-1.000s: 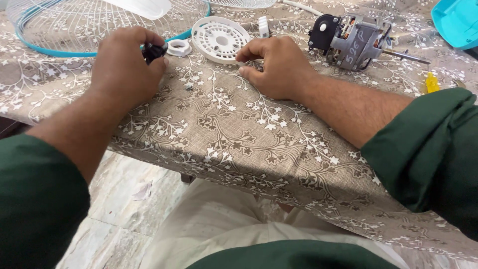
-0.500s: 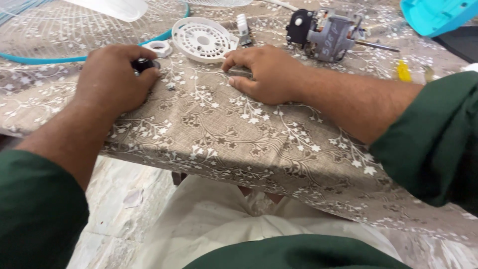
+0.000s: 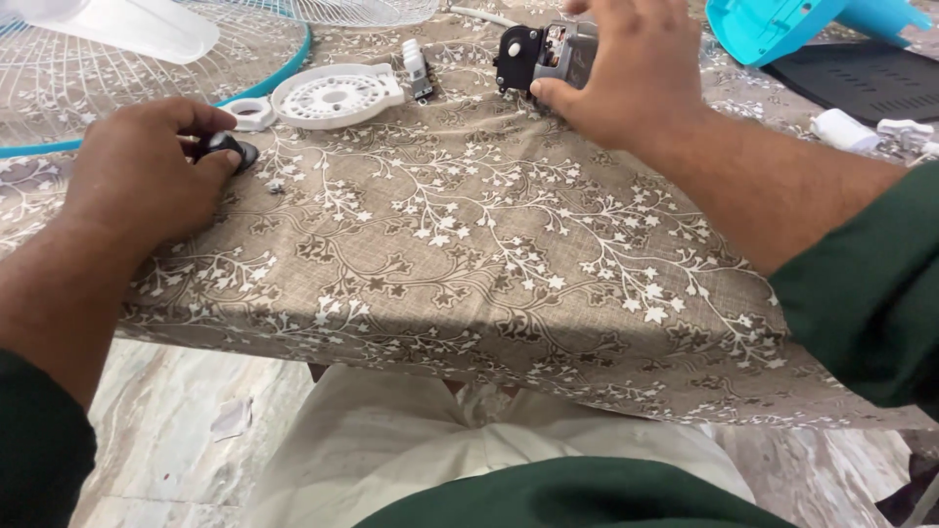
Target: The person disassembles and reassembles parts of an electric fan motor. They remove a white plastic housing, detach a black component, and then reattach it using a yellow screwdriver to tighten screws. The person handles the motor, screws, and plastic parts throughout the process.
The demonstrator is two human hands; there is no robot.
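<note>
We stretch our right hand (image 3: 631, 73) far across the table (image 3: 489, 254), fingers wrapped over the fan motor (image 3: 548, 54) near the far edge. Our left hand (image 3: 147, 171) rests curled, pinching a small black knob (image 3: 225, 149) beside the white ring (image 3: 252, 114).

worktop (image 3: 469, 244): brown flowered cloth | on it: fan guard (image 3: 117, 88), white disc (image 3: 335, 96), white ring (image 3: 252, 113), motor (image 3: 548, 57), black knob (image 3: 227, 149)

Head camera looks steeply down, close over table (image 3: 469, 254).
</note>
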